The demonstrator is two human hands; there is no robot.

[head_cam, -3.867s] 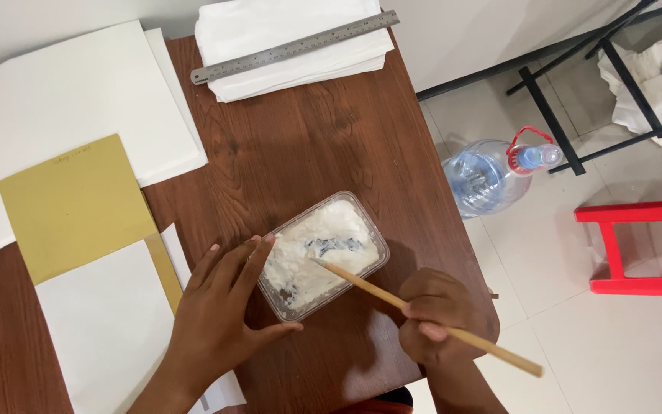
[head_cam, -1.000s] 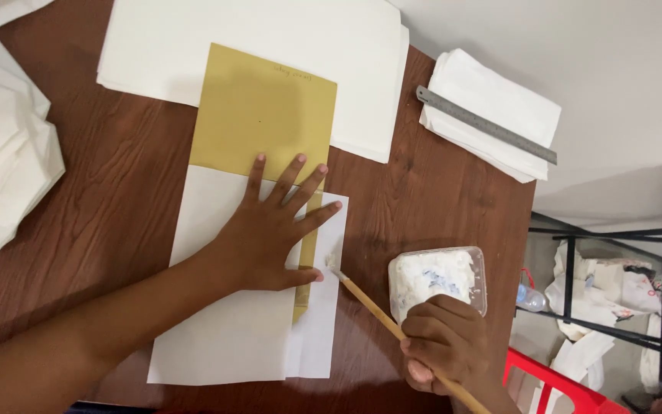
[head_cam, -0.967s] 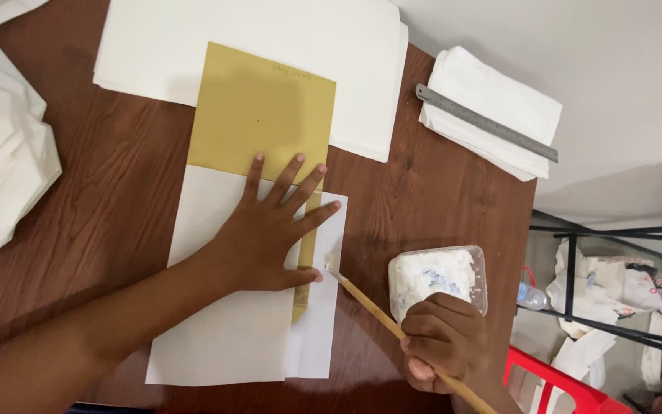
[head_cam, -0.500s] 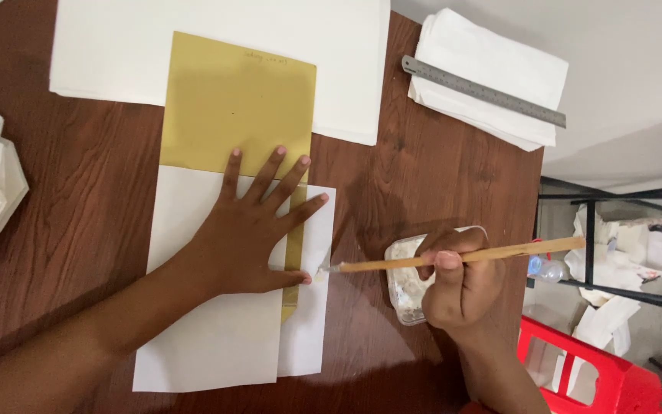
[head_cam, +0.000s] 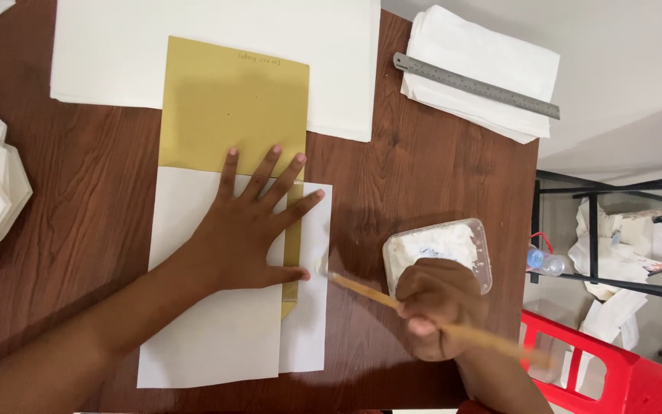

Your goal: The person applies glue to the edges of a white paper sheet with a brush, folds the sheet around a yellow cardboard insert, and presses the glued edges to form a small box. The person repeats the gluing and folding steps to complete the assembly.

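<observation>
**Hands on paper and brush: smears are the risk**

My left hand (head_cam: 250, 230) lies spread flat on the white sheet (head_cam: 216, 307) over the gold paper (head_cam: 231, 107). My right hand (head_cam: 438, 307), fisted around the brush (head_cam: 362, 287), aims its tip at the sheet's right edge. If the sheet slips, paste may smear the table (head_cam: 423, 184); my wrist could knock the paste tub (head_cam: 442, 241) just behind it.

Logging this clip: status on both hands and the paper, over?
Left hand flat on white sheet over gold paper. Right hand grips wooden brush, tip at the sheet's right edge. Paste tub behind right hand; nothing blocking.
</observation>
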